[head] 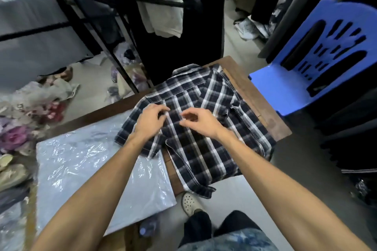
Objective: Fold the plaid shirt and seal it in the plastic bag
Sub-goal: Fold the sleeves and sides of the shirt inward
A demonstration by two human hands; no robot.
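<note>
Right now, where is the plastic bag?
The plastic bag lies flat on the table, lower left in the head view, beside the plaid shirt, whose near left edge overlaps it.

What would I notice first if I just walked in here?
Two bare arms reach in, left hand and right hand meeting on a dark blue-and-white plaid shirt spread over a brown wooden table. A shiny clear plastic bag lies left; a bright blue plastic chair stands right.

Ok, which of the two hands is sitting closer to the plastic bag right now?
The left hand. It rests on the plaid shirt beside the edge that overlaps the plastic bag; the right hand is over the shirt's middle, farther from it.
</note>
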